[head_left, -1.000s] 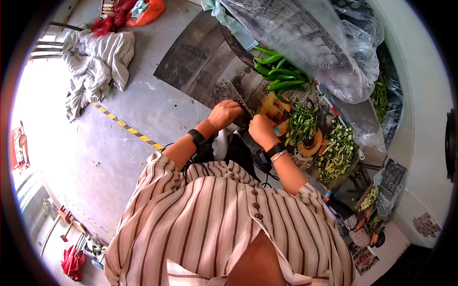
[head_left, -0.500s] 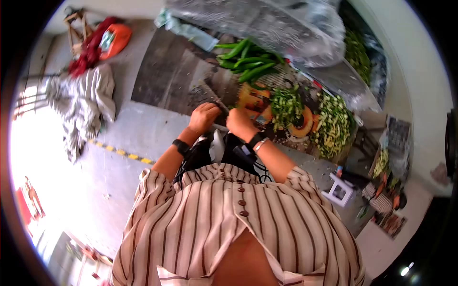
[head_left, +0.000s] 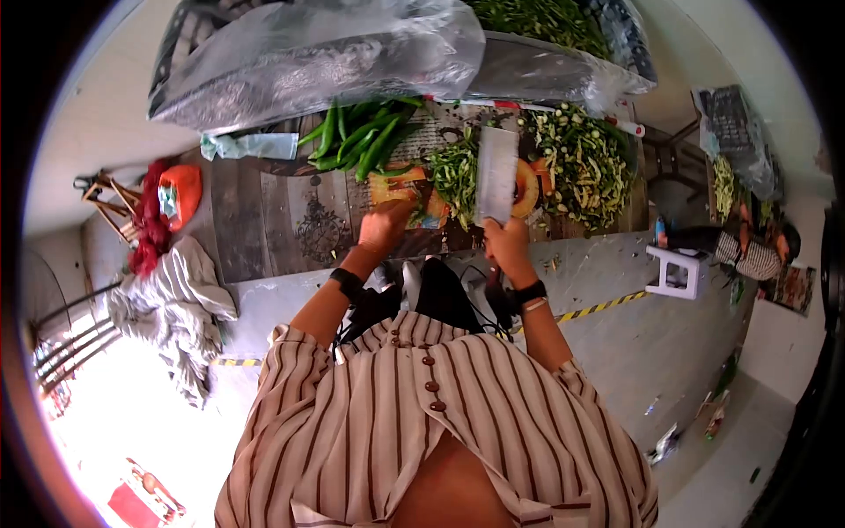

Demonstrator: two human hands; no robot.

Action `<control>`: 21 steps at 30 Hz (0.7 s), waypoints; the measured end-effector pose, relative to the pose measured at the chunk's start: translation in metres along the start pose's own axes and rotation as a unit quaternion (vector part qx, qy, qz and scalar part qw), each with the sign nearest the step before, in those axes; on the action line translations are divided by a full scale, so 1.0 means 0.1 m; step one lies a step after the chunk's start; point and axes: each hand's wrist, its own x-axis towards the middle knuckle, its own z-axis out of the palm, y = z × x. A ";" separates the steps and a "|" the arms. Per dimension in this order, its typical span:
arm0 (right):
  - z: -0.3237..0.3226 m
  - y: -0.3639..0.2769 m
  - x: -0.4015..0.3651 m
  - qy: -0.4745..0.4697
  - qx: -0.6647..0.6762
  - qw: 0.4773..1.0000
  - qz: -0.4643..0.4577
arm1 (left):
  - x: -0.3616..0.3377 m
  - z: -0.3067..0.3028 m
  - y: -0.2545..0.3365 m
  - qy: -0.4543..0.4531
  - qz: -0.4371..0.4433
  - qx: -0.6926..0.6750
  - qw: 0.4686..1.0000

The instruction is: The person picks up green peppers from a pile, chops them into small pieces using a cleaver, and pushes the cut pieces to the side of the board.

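My right hand [head_left: 506, 245] is wrapped round the handle of a cleaver. The broad blade of the cleaver [head_left: 498, 172] points away from me, its flat side facing up, beside a small pile of sliced green peppers [head_left: 453, 180]. My left hand [head_left: 385, 224] is closed at the table's near side, by an orange-yellow patterned patch [head_left: 392, 187]; whatever its fingers hold is hidden. Beyond it lies a heap of whole long green peppers [head_left: 365, 139]. A larger pile of chopped pale-green pieces [head_left: 588, 172] is right of the blade.
Behind the table [head_left: 251, 220] stands a crate lined with clear plastic [head_left: 352, 66], with cut greens [head_left: 550, 22] inside. A pale blue cloth [head_left: 251, 146] lies at the back left. A white stool [head_left: 672, 273] and another person [head_left: 748, 251] are at the right.
The cleaver has swung from between my hands to the right, now with its flat side showing. My hands have moved apart, and the camera view has turned.
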 end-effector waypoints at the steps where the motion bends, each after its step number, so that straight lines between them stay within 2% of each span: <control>1: -0.14 0.03 -0.04 0.019 0.028 0.999 0.035 | 0.11 0.04 0.11 -0.006 0.008 0.003 1.000; 3: -0.35 0.10 -0.16 0.043 0.060 0.995 0.073 | 0.27 0.13 0.31 0.042 0.068 -0.041 0.996; 4: -0.43 0.14 -0.22 0.062 0.086 0.990 0.097 | 0.31 0.17 0.38 0.035 0.073 -0.041 0.996; 7: -0.60 0.27 -0.39 0.085 0.118 0.981 0.131 | 0.38 0.29 0.46 -0.068 0.067 -0.065 0.993; 8: -0.62 0.30 -0.43 0.085 0.121 0.979 0.139 | 0.38 0.33 0.47 -0.073 0.069 -0.062 0.993; 10: -0.63 0.40 -0.49 0.091 0.129 0.975 0.154 | 0.38 0.36 0.53 -0.106 0.013 -0.014 0.994; 13: -0.60 0.55 -0.53 0.095 0.129 0.971 0.176 | 0.38 0.42 0.50 -0.133 0.022 -0.001 0.991; 14: -0.59 0.59 -0.51 0.092 0.122 0.972 0.180 | 0.37 0.44 0.48 -0.134 0.024 0.001 0.991; 16: -0.58 0.53 -0.47 0.090 0.127 0.971 0.179 | 0.35 0.46 0.49 -0.074 0.086 0.001 0.994; 21: -0.57 0.59 -0.41 0.039 0.105 0.979 0.170 | 0.32 0.48 0.53 -0.085 0.073 0.036 0.993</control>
